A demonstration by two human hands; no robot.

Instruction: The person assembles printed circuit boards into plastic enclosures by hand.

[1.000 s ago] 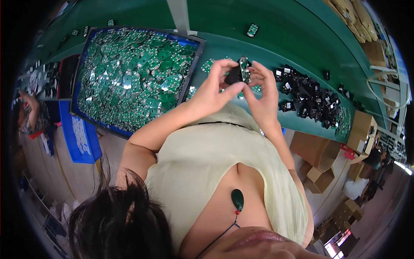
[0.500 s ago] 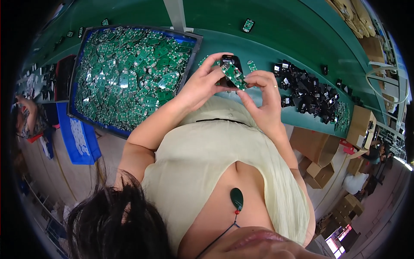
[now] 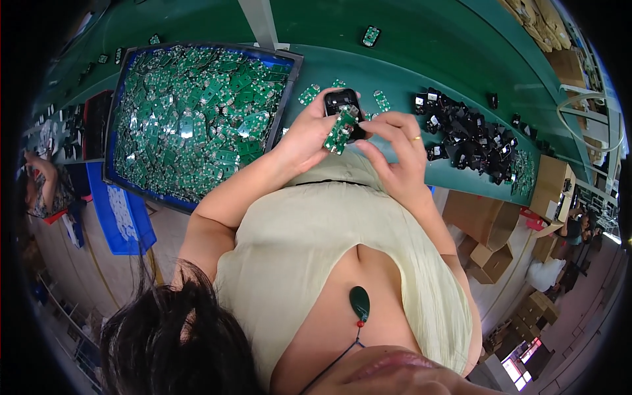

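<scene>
A black plastic casing is gripped in my left hand, its hollow side facing up. Across its lower part lies a small green circuit board, tilted and sticking out beyond the casing's near end; my left thumb is against it. My right hand is at the casing's right edge, index fingertip touching or almost touching it, with the thumb spread away below. Loose green boards lie on the table behind my hands, one board to the right and another board to the left.
A large dark-rimmed tray heaped with green boards is at the left. To the right lies a pile of black casings, with more green boards beyond. Below the table edge are a blue bin and cardboard boxes. Other people sit at both sides.
The circuit board has turned from slanting down-right to slanting down-left and shifted toward my left thumb. My right fingers have come off the board's end. The casing has moved slightly left.
</scene>
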